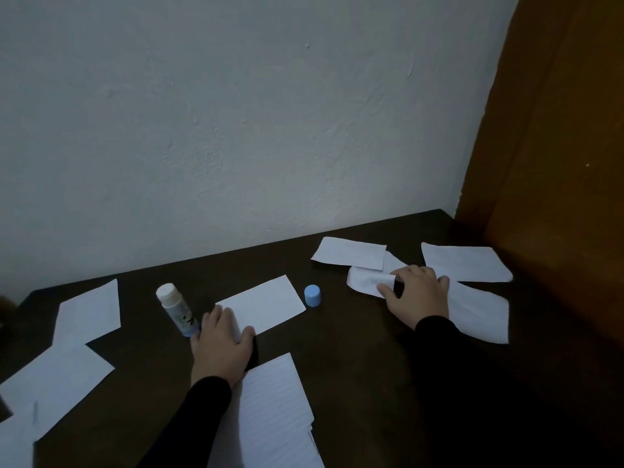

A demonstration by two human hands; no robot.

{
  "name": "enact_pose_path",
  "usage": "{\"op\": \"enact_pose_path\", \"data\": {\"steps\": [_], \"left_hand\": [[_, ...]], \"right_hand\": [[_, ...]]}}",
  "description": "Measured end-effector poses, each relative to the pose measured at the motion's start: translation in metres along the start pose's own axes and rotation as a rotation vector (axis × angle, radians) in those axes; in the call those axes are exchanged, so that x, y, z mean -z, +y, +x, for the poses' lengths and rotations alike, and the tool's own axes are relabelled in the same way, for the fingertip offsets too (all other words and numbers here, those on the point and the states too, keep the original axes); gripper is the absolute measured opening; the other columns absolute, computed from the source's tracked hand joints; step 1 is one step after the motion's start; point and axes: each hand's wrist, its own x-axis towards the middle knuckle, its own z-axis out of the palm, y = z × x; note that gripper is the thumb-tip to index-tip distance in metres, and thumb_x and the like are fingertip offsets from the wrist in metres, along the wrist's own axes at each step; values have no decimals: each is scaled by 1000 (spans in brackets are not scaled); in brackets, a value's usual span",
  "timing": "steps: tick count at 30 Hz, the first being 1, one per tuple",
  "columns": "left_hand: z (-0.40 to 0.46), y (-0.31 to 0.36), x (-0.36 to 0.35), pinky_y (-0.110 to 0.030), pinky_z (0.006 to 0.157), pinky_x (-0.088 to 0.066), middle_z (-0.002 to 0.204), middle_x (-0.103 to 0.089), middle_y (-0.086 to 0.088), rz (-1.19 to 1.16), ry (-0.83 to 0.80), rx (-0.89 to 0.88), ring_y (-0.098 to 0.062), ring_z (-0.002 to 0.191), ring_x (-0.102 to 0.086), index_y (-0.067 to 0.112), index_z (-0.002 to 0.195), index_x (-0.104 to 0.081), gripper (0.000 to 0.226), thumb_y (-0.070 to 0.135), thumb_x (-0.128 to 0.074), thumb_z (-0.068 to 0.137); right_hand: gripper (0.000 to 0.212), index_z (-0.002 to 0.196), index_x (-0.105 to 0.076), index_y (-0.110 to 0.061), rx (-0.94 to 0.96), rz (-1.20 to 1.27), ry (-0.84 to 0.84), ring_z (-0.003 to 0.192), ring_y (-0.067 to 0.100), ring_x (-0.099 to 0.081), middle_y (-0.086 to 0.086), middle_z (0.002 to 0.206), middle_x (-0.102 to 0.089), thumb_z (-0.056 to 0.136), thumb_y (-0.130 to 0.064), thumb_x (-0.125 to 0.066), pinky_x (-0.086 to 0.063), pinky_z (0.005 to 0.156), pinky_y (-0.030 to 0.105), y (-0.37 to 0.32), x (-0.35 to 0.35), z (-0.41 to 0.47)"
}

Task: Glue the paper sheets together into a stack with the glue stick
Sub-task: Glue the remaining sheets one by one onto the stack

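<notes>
Glue stick (175, 309) stands uncapped on the table (354, 349), leaning a bit, white tip up and away, base toward the person; long axis runs near-to-far, tilted left. Its blue cap (312, 295) sits apart, right of the middle sheet (266, 304)

Left hand (221, 346) lies flat, fingers spread, pinning the near-left corner of that middle sheet; its little-finger side is just beside the stick's base, possibly touching, can't tell. Right hand (417, 293) is well off to the right, fingers pinched on a curled sheet (366, 282) from the far-right cluster, lifting its edge off the table. So left is holding nothing, only pressing down; right is clamped on paper

Key relation: stick is left of the left hand, right next to it, and far from the right hand with the middle sheet and cap in between. Left is clearly the nearer one for the stick; my read is the right brings the curled sheet across to the middle sheet, which looks like the stack base

More loose sheets: far-right sheets (466, 265), left sheets (87, 315), and a lined pile (273, 417) near the body. No finished stack evident, so the task looks early

Risk, as I judge it: a leaning stick so near the left hand tips easily if that hand slides left
</notes>
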Motion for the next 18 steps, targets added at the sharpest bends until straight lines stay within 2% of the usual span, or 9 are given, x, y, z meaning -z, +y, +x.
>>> {"op": "enact_pose_path", "data": {"steps": [5, 9, 14, 16, 18], "left_hand": [[0, 0, 1, -47, 119, -10, 156, -27, -4, -11, -11, 16, -22, 146, -17, 17, 144, -37, 56, 41, -51, 95], [-3, 2, 4, -47, 119, -10, 155, -29, -4, -38, -14, 12, -22, 145, -19, 17, 142, -40, 54, 40, -51, 94], [-5, 2, 9, -45, 119, -9, 155, -30, -3, -78, -30, 19, -21, 146, -18, 19, 140, -42, 51, 39, -51, 95], [-8, 2, 11, -45, 119, -11, 154, -32, -2, -126, -17, 11, -20, 145, -20, 20, 139, -45, 49, 41, -49, 96], [-12, 3, 14, -46, 119, -15, 151, -36, -1, -255, 14, 24, -19, 143, -25, 20, 136, -49, 45, 43, -46, 97]], "right_hand": [[46, 117, -60, -26, -70, 81, 78, 107, 16, -52, -4, 111, -61, 85, -57, -57, -34, 97, 39, -8, 17, -10], [38, 106, -61, -22, -111, 311, 226, 90, 12, -52, -6, 91, -55, 83, -52, -62, -37, 89, 36, -21, 22, -30], [32, 102, -61, -20, -66, 591, 338, 85, 10, -52, -8, 91, -52, 81, -43, -66, -47, 88, 41, -49, 26, -56], [32, 102, -60, -19, -3, 634, 357, 87, 9, -51, -9, 93, -52, 81, -42, -65, -45, 88, 37, -66, 26, -61], [33, 104, -60, -20, 89, 630, 329, 92, 8, -50, -8, 98, -54, 82, -44, -63, -36, 88, 30, -85, 23, -66]]}}
